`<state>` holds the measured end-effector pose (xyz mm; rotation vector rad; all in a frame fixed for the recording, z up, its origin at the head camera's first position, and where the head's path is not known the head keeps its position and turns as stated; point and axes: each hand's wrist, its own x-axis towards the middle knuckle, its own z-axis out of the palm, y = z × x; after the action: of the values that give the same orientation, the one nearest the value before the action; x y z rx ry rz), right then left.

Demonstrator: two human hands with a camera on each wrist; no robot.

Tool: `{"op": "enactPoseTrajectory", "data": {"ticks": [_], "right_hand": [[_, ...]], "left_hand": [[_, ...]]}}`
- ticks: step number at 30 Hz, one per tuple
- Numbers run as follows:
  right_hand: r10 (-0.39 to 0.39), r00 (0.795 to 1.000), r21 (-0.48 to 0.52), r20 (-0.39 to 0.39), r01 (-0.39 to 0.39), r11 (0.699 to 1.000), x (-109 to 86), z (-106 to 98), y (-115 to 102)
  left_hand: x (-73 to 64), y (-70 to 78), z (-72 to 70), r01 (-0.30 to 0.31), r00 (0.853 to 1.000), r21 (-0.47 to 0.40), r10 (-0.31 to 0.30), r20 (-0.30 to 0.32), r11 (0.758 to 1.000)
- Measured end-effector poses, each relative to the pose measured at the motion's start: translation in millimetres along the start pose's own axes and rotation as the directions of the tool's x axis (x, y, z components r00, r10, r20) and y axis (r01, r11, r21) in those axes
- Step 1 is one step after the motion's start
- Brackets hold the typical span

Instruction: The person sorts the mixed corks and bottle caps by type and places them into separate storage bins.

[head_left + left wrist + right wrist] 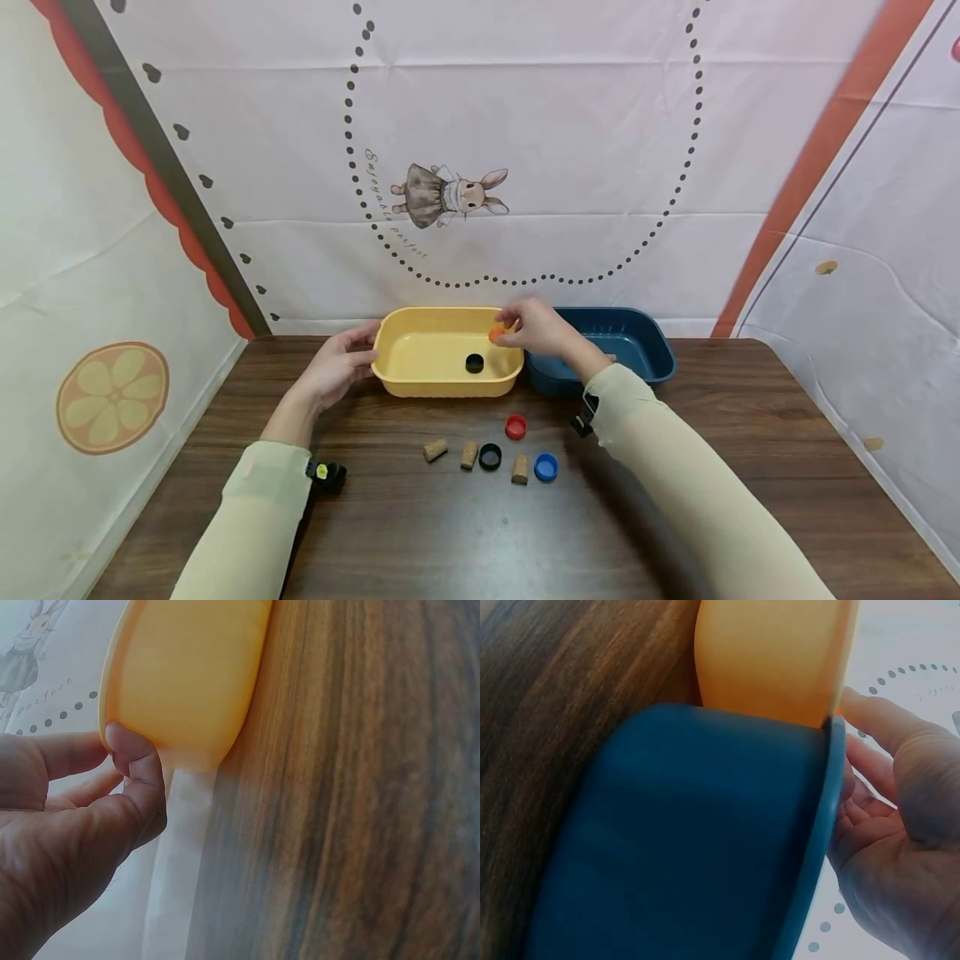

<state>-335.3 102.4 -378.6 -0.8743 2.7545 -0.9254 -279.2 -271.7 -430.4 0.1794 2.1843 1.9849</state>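
Orange cap (496,333), partly hidden, over right end of upright yellow bin (431,354)

free passage over the near table (405,533), with 3 corks (468,455) and 3 caps (516,427) as obstacles before the 2 tubs (442,389)

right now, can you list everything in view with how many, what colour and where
yellow tray: 1, yellow, back of table
blue tray: 1, dark blue, right of yellow tray
orange cap: 1, orange, in right hand
black caps: 2, black, one in yellow tray, one on table
red cap: 1, red, on table
blue cap: 1, blue, on table
corks: 3, tan, on table
small item: 1, tan, at blue tray, too hidden to identify
table: 1, brown, underneath
printed cloth: white, behind and beside table
wrist cameras: 2, black, one per wrist
sleeves: 2, pale, on arms
left hand: 1, bare, gripping yellow tray's left rim
right hand: 1, bare, above yellow tray's right end
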Motion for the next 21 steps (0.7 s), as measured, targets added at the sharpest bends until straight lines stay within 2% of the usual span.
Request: {"op": "enactPoseTrajectory", "data": {"ticks": [8, 21], "right_hand": [[0.047, 0.999, 0.003, 0.006, -0.047, 0.999, -4.0, -3, 0], [0.017, 0.998, 0.031, -0.062, -0.015, 0.999, -24.9, -10, -3]], "left_hand": [[0.4, -0.1, -0.4, 0.002, 1.000, -0.011, -0.002, -0.002, 1.000], [0.7, -0.4, -0.7, 0.000, 1.000, -0.005, 0.000, 0.006, 1.000]]}}
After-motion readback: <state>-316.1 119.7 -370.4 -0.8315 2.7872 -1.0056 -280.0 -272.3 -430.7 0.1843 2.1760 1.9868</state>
